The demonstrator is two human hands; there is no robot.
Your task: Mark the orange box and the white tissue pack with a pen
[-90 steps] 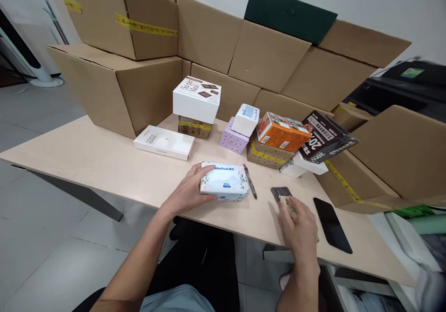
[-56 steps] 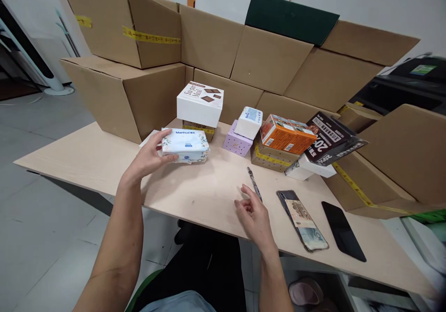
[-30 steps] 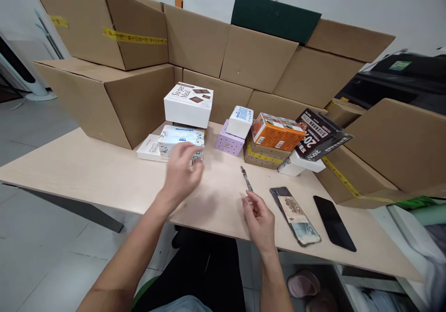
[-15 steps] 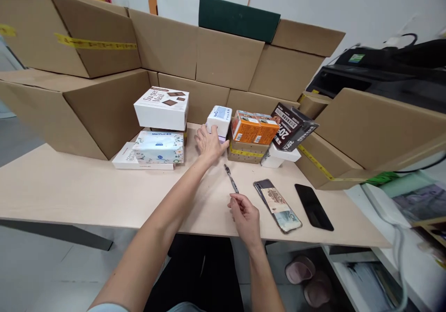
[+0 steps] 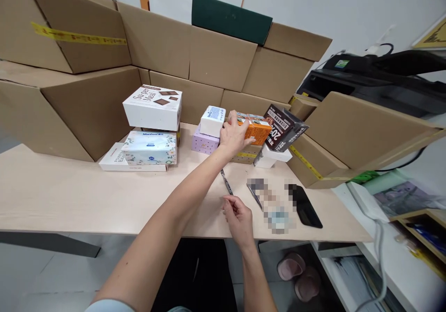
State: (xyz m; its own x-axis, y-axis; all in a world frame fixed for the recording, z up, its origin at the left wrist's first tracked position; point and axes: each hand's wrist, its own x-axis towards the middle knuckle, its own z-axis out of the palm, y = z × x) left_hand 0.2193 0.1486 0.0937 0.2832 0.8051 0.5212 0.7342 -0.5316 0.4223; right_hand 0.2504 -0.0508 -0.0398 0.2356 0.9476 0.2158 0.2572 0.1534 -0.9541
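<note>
Since half a second ago, the left hand (image 5: 234,134) has gone from the purple box (image 5: 204,143) across to the orange box (image 5: 259,134), and my view has swung slightly right.

Biggest on my feed are the cartons (image 5: 223,63), walling in the table (image 5: 69,195) at the back and sides; I can't see into any of them. Far right, a wooden box (image 5: 411,215) holds something blue I can't make out.

Left of centre, the Super Meal box (image 5: 153,114) stands behind a tissue pack (image 5: 149,149), which rests on the power bank box (image 5: 111,158). These boxes all look shut, contents hidden.

The orange box lies on a brown box (image 5: 245,157), beside a tilted black box (image 5: 280,127). Left fingers drape over its left end, thumb toward the front; I can't tell whether they grip or merely rest. I'd judge it light, thin card, fairly smooth and easily dented, so I'd hold it across both long sides, gently.

Smallest is the pen (image 5: 226,182). The right hand (image 5: 240,216) lies half curled at its near end, nothing visible in it; whether the fingertips touch the pen, I can't tell.
</note>
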